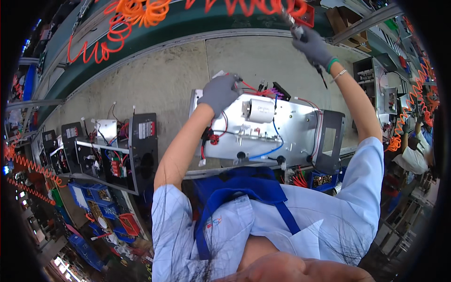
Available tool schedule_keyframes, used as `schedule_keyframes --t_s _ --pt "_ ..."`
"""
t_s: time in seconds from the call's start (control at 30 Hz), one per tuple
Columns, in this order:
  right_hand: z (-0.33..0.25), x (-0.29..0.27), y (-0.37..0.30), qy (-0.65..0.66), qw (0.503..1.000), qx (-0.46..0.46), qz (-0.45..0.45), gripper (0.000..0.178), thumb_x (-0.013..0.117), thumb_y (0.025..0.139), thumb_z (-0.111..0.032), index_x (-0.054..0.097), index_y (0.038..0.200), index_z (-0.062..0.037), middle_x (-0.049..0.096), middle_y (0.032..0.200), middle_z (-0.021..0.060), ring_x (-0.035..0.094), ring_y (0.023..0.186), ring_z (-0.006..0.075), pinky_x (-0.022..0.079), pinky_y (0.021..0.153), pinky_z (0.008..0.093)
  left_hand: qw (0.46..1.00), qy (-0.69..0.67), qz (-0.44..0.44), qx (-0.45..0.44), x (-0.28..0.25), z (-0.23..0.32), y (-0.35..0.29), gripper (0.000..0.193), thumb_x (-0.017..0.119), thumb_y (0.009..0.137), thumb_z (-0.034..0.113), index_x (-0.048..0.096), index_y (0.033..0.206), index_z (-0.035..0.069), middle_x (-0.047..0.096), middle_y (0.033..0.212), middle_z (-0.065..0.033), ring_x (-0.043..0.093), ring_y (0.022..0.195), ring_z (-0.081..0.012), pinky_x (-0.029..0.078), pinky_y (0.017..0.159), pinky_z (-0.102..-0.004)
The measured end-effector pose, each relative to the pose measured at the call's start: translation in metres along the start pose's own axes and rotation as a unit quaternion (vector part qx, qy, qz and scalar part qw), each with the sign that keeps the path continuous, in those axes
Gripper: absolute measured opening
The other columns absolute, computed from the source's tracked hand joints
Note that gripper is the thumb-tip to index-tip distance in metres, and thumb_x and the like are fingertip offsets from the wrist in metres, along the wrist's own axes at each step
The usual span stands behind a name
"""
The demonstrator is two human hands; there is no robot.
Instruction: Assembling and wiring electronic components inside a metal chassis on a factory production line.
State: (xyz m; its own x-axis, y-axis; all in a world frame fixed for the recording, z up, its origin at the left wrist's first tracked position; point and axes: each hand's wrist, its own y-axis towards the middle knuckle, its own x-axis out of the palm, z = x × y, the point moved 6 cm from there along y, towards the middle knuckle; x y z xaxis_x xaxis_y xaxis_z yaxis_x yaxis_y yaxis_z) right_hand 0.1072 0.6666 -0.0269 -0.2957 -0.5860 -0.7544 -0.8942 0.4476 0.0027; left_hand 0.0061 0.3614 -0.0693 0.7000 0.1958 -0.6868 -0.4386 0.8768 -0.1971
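My L hand (pixel 220 95) is beside red wires (pixel 250 88), fingers curled; can't tell if it pinches them. My R hand (pixel 314 48), well apart, is wrapped around a blurred tool (pixel 296 29). The metal panel (pixel 225 149) is on worktop (pixel 176 70), mostly nearer me than both hands. Better keep wires clear of tool tip, I think.

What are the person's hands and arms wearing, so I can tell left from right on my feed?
Both the left hand and right hand wear grey gloves. At the right wrist are a green band and a thin, pale bracelet; neither shows on the left. The light blue sleeves leave both forearms bare.
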Motion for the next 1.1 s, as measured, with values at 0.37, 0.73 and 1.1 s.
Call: schedule_keyframes --t_s 0.37,0.73,1.1 --pt "0.175 0.132 -0.014 -0.381 0.874 0.055 -0.296 0.043 0.07 0.074 -0.018 0.06 0.116 -0.0121 0.061 0.113 0.0185 0.061 0.102 0.0361 0.05 0.087 0.0432 0.97 0.08 0.157 0.17 -0.03 0.058 -0.06 0.026 0.069 0.075 0.012 0.064 0.1 0.009 0.06 0.095 -0.007 0.058 0.085 -0.0274 0.049 0.073 -0.0388" --pt "0.022 0.137 0.029 -0.225 0.924 -0.046 -0.307 0.033 0.058 0.083 -0.036 0.065 0.096 -0.0057 0.066 0.091 0.0174 0.063 0.087 0.0354 0.049 0.078 0.045 0.976 -0.111 0.172 -0.072 -0.027 0.037 -0.051 0.036 0.07 0.084 0.026 0.063 0.113 0.006 0.063 0.092 -0.0135 0.061 0.068 -0.0275 0.05 0.066 -0.0371" --pt "-0.052 0.247 -0.024 -0.064 0.787 -0.097 -0.606 0.036 0.056 0.082 -0.033 0.069 0.083 -0.0001 0.066 0.074 0.0104 0.059 0.065 0.0221 0.045 0.061 0.0378 0.992 -0.025 0.12 0.014 -0.002 0.055 -0.029 0.017 0.065 0.083 0.018 0.066 0.099 0.01 0.066 0.092 -0.0092 0.064 0.077 -0.0319 0.05 0.065 -0.0393"
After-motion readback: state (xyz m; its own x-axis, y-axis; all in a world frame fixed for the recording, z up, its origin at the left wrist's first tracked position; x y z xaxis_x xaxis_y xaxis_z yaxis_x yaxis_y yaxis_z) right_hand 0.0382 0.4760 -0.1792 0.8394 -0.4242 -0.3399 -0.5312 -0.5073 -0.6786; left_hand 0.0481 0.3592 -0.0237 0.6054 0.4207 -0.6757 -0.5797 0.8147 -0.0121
